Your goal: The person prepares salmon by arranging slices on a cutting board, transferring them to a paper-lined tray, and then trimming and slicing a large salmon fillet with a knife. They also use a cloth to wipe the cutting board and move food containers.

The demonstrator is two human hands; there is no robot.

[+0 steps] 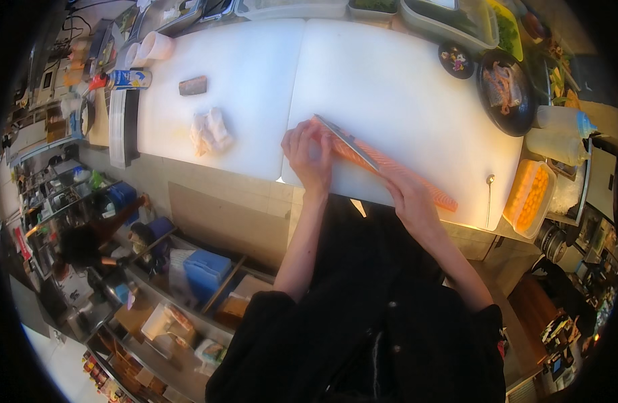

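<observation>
A long orange salmon fillet (415, 179) lies slantwise on the white cutting board (389, 75), its right end close to the front edge. My right hand (414, 197) grips a knife (353, 145), whose blade rests along the upper side of the fillet with the tip at the left end. The knife's handle is hidden in my fingers. With bent fingers, my left hand (309, 156) holds the fillet's left end beside the blade tip. How deep the blade sits in the flesh cannot be told.
Left on the board are a crumpled white cloth (211, 132) and a small fish piece (193, 85). A dark plate (525, 113) of fish, a spoon (489, 201) and a tub of orange pieces (530, 197) stand right. A spray can (130, 79) lies left. Another person (85, 242) is at lower left.
</observation>
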